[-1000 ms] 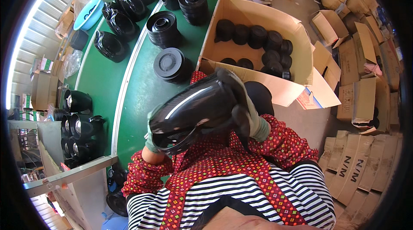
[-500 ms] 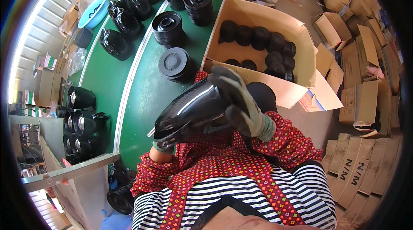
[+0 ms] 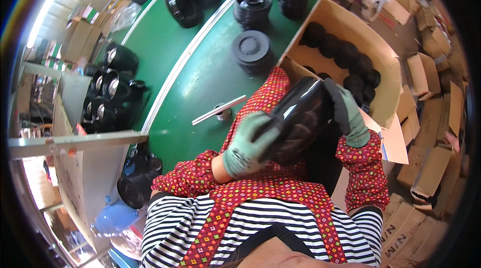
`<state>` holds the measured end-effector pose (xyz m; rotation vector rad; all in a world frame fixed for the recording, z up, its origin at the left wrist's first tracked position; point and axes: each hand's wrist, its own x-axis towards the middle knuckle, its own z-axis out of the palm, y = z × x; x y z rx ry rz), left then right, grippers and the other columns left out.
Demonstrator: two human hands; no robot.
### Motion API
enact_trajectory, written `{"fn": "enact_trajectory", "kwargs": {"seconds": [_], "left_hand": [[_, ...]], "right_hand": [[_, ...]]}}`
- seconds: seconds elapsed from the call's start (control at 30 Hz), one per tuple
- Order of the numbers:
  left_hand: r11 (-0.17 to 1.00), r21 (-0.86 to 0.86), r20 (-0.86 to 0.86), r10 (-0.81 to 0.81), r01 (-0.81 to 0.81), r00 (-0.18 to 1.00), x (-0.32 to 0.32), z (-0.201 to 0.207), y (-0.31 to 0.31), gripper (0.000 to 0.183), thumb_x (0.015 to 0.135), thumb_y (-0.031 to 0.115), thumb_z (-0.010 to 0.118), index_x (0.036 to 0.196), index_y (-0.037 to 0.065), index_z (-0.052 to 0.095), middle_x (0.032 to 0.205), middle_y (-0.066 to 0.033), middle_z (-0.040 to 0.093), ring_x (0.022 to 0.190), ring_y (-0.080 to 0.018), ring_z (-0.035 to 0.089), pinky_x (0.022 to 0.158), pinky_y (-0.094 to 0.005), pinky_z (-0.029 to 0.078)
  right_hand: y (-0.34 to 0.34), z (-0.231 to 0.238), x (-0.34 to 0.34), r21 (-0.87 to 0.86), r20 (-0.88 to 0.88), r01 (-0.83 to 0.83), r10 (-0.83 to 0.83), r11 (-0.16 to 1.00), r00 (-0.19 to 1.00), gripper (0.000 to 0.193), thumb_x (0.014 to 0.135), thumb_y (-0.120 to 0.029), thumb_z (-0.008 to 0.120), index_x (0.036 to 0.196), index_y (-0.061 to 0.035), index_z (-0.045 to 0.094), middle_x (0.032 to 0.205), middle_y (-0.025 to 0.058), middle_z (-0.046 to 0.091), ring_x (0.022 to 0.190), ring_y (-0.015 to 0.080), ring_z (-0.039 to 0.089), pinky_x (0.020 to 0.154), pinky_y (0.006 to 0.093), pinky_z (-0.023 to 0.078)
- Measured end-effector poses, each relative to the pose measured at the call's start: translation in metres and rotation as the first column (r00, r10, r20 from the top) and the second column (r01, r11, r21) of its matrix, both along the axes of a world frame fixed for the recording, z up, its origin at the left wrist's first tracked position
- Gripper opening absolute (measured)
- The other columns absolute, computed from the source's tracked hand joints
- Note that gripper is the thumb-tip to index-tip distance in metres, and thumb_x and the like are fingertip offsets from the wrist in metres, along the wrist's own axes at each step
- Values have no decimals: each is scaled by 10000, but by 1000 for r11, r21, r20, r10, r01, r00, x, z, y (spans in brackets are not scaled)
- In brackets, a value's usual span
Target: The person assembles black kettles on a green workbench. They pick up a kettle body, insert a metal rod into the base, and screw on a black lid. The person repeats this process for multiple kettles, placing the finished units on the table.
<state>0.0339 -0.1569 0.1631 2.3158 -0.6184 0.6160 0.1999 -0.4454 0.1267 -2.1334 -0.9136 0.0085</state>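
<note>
A glossy black jug is held tilted in front of my body, over my lap. My left hand, in a grey-green glove, wraps round its lower left side. On the upper right side my right hand, gloved alike, is closed with its fingers bent over the jug's end. The jug's underside and handle, if any, are hidden. Beyond it on the green table stands a stack of black round lids. Nearer my left hand, a thin metal bar lies across a small round piece.
Stacks of black ringed parts and several black jugs stand farther back. More jugs with silvery insides are at the left. An open cardboard box holding black round parts adjoins the table's right edge. Cartons crowd the right side.
The view has turned, so the table's things appear farther up and right. The jug has swung steeper, its end turned up to the right. My left hand, mostly hidden before, now shows on its side.
</note>
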Motion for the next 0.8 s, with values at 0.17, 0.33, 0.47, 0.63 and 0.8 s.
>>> {"fn": "enact_trajectory", "kwargs": {"seconds": [0.17, 0.33, 0.47, 0.63, 0.8], "left_hand": [[779, -239, -340, -626, 580, 701, -15, -22, 19, 806, 839, 208, 822, 1542, -3, 488, 1565, -281, 454, 1414, -429, 513, 1159, -473, 459], [975, 170, -334, 194, -144, 923, -7, -41, 96, 1156, 613, 167, 967, 1591, 32, 364, 1588, -313, 380, 1434, -491, 440, 1180, -536, 409], [885, 442, -592, 409, -145, 695, 2, -94, 181, 1074, 783, 216, 885, 1673, 164, 286, 1528, -278, 483, 1316, -410, 580, 1071, -484, 497], [956, 115, -768, 259, -271, 586, 6, -64, 165, 623, 902, 77, 765, 1501, 113, 594, 1061, -189, 746, 862, -301, 749, 788, -390, 573], [984, 19, -659, 148, -180, 737, 51, 52, 94, 543, 924, -70, 721, 1450, 49, 649, 927, -51, 693, 705, -89, 591, 624, -253, 475]], "right_hand": [[18, -27, -12, 355, -520, 177, 36, 918, 854, 364, 1061, -28, 509, 1413, 25, 581, 1119, 185, 726, 943, 290, 731, 930, 388, 595], [9, -54, -35, 384, 63, 44, -74, 922, 995, 163, 1020, -51, 623, 1161, 20, 664, 976, 149, 720, 928, 272, 718, 916, 414, 579], [22, -25, -33, 626, -590, 118, 370, 770, 718, 179, 991, -127, 720, 1068, 32, 750, 1051, 107, 757, 1035, 226, 707, 1074, 370, 495], [12, -11, -31, 514, -678, 156, 288, 844, 676, 164, 863, -84, 796, 988, 19, 765, 1134, 126, 751, 1114, 237, 693, 1091, 395, 483], [34, 62, 9, 148, 87, -207, 195, 967, 977, 502, 774, -174, 813, 1266, -105, 740, 1371, 152, 652, 1330, 368, 577, 1176, 525, 402]]}}
